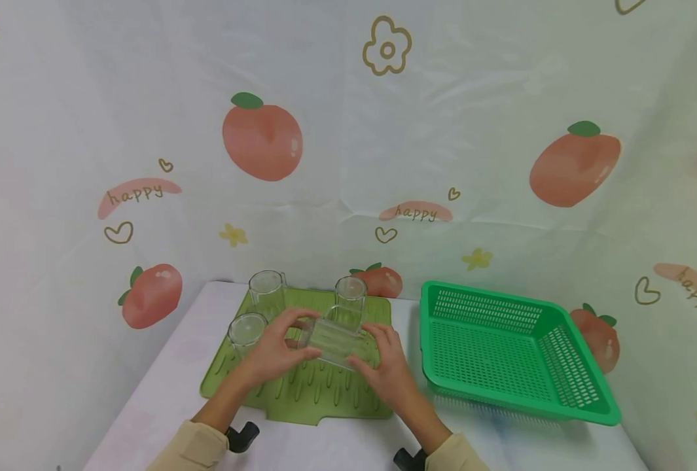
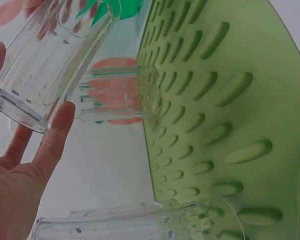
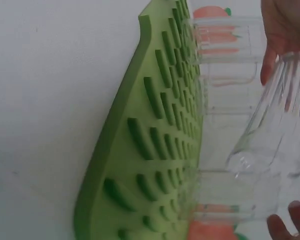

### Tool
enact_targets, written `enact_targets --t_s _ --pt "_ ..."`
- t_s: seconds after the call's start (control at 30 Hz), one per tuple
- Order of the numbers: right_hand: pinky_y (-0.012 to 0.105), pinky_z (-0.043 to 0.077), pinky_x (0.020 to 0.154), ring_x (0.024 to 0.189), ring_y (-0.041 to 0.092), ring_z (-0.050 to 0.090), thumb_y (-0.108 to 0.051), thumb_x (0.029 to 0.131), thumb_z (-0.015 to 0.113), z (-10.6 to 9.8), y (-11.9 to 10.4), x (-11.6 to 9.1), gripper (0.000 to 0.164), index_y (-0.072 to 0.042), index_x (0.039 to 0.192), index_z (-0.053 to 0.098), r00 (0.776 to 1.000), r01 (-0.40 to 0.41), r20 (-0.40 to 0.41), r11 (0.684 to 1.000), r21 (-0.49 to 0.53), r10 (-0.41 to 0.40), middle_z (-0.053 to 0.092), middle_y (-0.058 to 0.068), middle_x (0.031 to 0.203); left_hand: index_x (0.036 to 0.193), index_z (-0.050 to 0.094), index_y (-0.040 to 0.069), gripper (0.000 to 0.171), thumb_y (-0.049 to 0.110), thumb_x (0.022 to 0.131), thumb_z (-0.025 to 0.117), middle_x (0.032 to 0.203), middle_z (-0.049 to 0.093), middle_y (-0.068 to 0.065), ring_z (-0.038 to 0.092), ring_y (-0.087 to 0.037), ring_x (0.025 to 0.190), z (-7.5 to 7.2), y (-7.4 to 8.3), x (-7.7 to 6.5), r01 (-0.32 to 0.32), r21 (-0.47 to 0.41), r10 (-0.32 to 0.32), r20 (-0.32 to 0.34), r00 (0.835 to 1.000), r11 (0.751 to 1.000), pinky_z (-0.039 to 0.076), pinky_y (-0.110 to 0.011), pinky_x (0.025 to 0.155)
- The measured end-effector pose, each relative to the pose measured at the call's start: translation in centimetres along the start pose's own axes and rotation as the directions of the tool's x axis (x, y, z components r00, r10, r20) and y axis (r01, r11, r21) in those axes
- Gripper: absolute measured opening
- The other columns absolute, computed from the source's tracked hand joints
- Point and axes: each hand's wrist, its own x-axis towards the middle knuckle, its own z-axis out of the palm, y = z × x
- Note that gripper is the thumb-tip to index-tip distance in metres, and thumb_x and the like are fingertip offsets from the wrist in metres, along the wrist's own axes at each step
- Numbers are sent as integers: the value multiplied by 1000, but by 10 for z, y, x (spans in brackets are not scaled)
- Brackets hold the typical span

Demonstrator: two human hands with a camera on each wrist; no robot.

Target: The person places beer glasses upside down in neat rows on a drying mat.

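A clear glass mug (image 1: pixel 332 341) lies nearly sideways in the air over a green drying mat (image 1: pixel 309 396), held between both hands. My left hand (image 1: pixel 274 350) grips one end, thumb on the near side and fingers on the far side. At the opposite end, my right hand (image 1: pixel 388 366) holds it with fingertips and thumb. The left wrist view shows the held mug (image 2: pixel 45 65) tilted, its round end by the left fingers. Around it on the mat stand more glass mugs: one at the back left (image 1: pixel 268 297), one at the left (image 1: pixel 247 332), one at the back right (image 1: pixel 351 294).
A green perforated plastic basket (image 1: pixel 483 360) sits to the right of the mat on the white-covered table (image 1: pixel 165 399). Behind the table hangs a pale curtain (image 1: pixel 336 163) printed with fruit and flowers.
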Motion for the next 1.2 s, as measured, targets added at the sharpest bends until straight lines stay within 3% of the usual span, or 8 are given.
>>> enact_targets --t_s 0.07,0.17,0.37,0.57,0.73,0.83,1.0,1.2 --pt "39 56 91 119 24 53 -35 79 88 2 -2 1 74 -7 140 55 994 106 -24 988 -111 -109 56 9 132 136 58 25 61 29 82 87 138 56 -3 59 -29 120 1 1 1 -9 32 8 12 1000 999 60 -29 82" --pt "40 52 91 116 24 51 -40 73 90 6 -6 3 83 -7 140 55 986 165 -3 968 -189 -169 57 9 130 134 60 29 60 31 81 88 136 57 0 59 -25 116 3 1 3 -8 76 6 32 999 997 59 -27 80" --pt "44 44 91 112 25 48 -44 69 92 14 -12 3 91 -6 142 54 993 88 91 971 -221 -69 56 10 132 131 62 31 57 33 80 88 131 56 4 57 -20 112 9 7 6 -21 122 12 71 997 992 59 -25 76" --pt "43 49 96 116 25 49 -48 72 91 12 -18 6 91 -10 144 52 986 24 164 967 -252 18 58 6 134 131 63 34 57 39 80 87 131 54 8 57 -14 107 13 13 8 -66 218 44 104 994 974 55 -23 73" --pt "38 53 93 115 22 51 -46 74 90 10 -21 8 84 -10 141 52 983 0 177 978 -210 38 61 4 127 136 60 34 61 42 81 86 135 52 12 58 -15 117 9 23 9 -89 277 56 123 991 957 57 -36 89" --pt "37 53 92 112 21 52 -43 75 91 9 -22 10 83 -8 139 53 987 -9 159 987 -162 35 62 4 123 140 56 34 64 44 83 84 140 50 12 56 -17 129 -2 32 10 -93 293 64 108 992 952 54 -45 100" --pt "37 55 92 115 21 53 -37 73 93 8 -22 10 81 -7 137 54 991 -30 123 993 -116 44 62 5 124 143 53 33 58 41 90 77 143 50 6 58 -24 124 -38 45 12 -62 332 63 8 998 941 54 -47 98" --pt "38 56 93 116 19 55 -36 75 92 6 -21 10 78 -8 137 53 987 -82 128 993 -81 92 61 4 126 148 50 21 56 41 99 67 148 48 -9 52 -34 132 -86 31 10 40 407 17 -134 991 913 51 -56 102"
